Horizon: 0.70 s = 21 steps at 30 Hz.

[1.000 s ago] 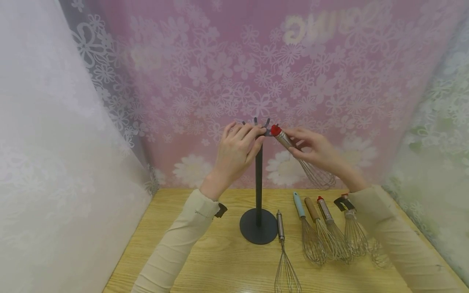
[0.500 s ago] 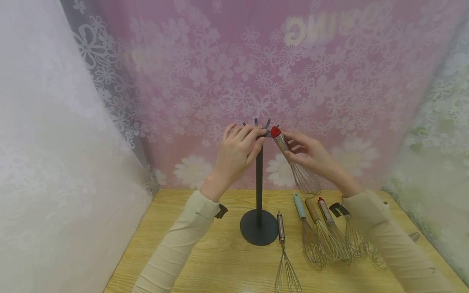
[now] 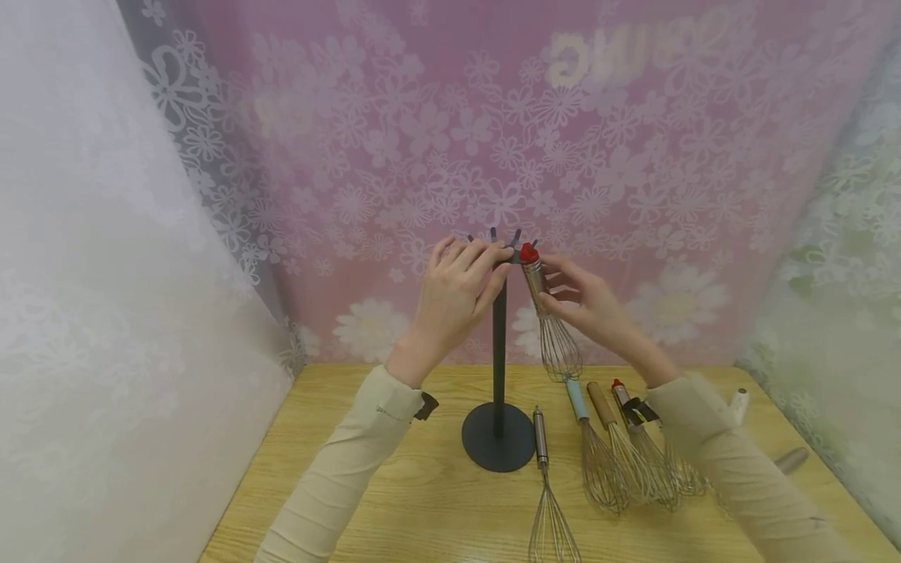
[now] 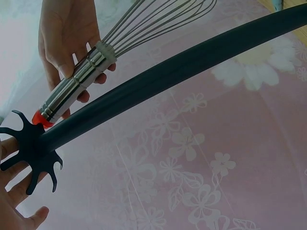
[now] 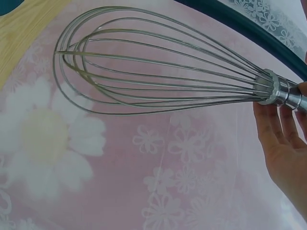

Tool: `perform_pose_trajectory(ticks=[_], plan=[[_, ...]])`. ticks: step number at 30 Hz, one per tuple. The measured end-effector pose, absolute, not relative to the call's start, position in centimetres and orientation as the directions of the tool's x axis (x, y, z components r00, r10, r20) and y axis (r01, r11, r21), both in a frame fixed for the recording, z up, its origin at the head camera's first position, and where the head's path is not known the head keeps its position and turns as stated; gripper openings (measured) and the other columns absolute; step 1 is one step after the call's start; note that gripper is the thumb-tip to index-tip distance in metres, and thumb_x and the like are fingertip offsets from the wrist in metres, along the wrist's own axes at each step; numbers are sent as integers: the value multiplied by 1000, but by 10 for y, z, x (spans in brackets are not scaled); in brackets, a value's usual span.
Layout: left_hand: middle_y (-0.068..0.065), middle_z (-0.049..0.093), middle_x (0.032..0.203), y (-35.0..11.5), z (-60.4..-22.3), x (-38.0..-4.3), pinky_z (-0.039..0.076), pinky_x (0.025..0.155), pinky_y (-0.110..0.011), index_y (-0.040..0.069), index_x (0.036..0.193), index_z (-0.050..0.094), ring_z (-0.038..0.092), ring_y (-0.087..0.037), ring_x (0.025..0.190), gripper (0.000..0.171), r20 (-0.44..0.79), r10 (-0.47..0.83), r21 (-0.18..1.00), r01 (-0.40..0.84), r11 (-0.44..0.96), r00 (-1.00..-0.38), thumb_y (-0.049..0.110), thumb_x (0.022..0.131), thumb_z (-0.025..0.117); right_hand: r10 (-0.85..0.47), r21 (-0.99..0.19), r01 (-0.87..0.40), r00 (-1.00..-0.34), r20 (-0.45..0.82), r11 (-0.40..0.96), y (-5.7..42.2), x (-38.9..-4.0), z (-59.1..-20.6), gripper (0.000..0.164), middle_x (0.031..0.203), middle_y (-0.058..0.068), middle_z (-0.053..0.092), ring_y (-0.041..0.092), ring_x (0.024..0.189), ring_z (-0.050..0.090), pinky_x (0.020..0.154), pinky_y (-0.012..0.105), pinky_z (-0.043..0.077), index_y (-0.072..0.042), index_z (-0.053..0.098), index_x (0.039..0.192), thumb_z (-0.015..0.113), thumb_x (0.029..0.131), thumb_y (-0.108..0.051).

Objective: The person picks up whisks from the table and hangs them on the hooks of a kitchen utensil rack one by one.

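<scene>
In the head view my right hand [image 3: 591,301] holds a whisk [image 3: 533,283] with a steel handle and red end cap. Thumb and fingers pinch the handle; the wire loops hang down. The red cap overlaps a hook at the top of the black stand [image 3: 499,352]. My left hand [image 3: 456,285] rests on the stand's hooked head [image 4: 31,143], fingers stretched across it, thumb apart in the left wrist view. There the red cap sits right at the hooks. Wire loops [image 5: 163,72] fill the right wrist view.
On the wooden table [image 3: 394,485], a steel-handled whisk [image 3: 540,438] lies beside the stand's round base [image 3: 486,446]. Further right lie several whisks, among them a blue-handled one [image 3: 577,400], a wooden-handled one [image 3: 601,403] and a red-capped one [image 3: 619,391]. My right sleeve covers some.
The whisk has swung from slanting to nearly upright, its wire end moving left, cap staying by the hook. My right hand has shifted slightly left and down. The left hand stays put.
</scene>
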<state>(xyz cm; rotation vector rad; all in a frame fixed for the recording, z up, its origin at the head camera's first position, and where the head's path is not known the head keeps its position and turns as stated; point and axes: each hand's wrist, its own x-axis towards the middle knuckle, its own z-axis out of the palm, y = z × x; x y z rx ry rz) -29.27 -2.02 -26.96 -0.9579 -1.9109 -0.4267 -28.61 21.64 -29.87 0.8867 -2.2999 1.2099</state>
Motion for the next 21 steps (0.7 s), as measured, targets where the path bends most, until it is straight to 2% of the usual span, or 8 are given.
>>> perform_pose_trajectory(ticks=[3,5,12,21], plan=[[-1,71,114,-20,-269,-292,36,115,-46,14,121,72,64,-23,105,27,855,448,-99,764,638,-263,30,105,56,-335,-601,-686,-726,600,409,214,-288,-303,53,123,21,62,33,108,63,92,19,53,-2,49,146,65,96,5],[-1,70,114,-20,-269,-292,35,115,-46,15,122,72,64,-22,105,27,854,449,-102,763,638,-261,30,106,55,-324,-615,-681,-731,601,397,212,-288,-305,54,123,21,62,32,109,62,91,14,51,-3,49,147,65,96,5],[-1,71,115,-19,-269,-292,35,115,-45,15,122,71,63,-22,107,29,853,448,-99,760,642,-267,32,107,53,-281,-651,-659,-751,598,377,205,-285,-310,55,127,19,61,30,113,60,92,15,50,-7,47,150,64,98,0],[-1,71,115,-20,-270,-291,35,116,-46,15,122,72,63,-22,108,27,853,440,-87,755,650,-281,29,105,57,-263,-623,-692,-718,644,364,196,-288,-317,55,129,18,61,30,114,61,94,20,52,-5,48,149,65,97,3]])
